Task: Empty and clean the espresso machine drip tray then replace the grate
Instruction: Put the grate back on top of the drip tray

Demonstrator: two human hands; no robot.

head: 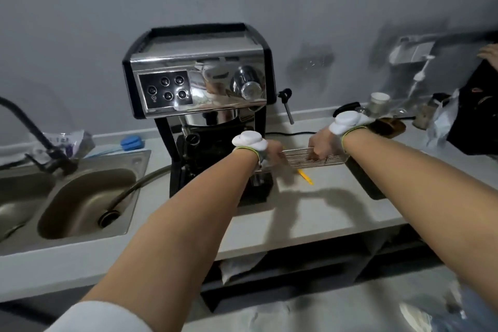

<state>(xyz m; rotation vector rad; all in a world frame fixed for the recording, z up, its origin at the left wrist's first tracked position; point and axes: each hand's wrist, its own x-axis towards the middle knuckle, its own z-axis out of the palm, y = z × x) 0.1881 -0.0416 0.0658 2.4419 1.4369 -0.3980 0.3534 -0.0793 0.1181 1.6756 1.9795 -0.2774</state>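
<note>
A steel and black espresso machine [199,83] stands on the counter against the wall. Both my hands hold a metal wire grate [299,157], level, just right of the machine's base and slightly above the counter. My left hand [270,153] grips its left end and my right hand [322,144] grips its right part. The black drip tray [260,191] sits at the machine's foot, partly hidden under my left forearm. A second dark tray-like piece [363,178] lies on the counter under my right forearm.
A steel double sink [89,197] with a black faucet [29,132] and hose lies left of the machine. A yellow stick [305,176] lies on the counter under the grate. A paper cup [378,102], bottles and bags crowd the back right. A blue brush [130,142] lies behind the sink.
</note>
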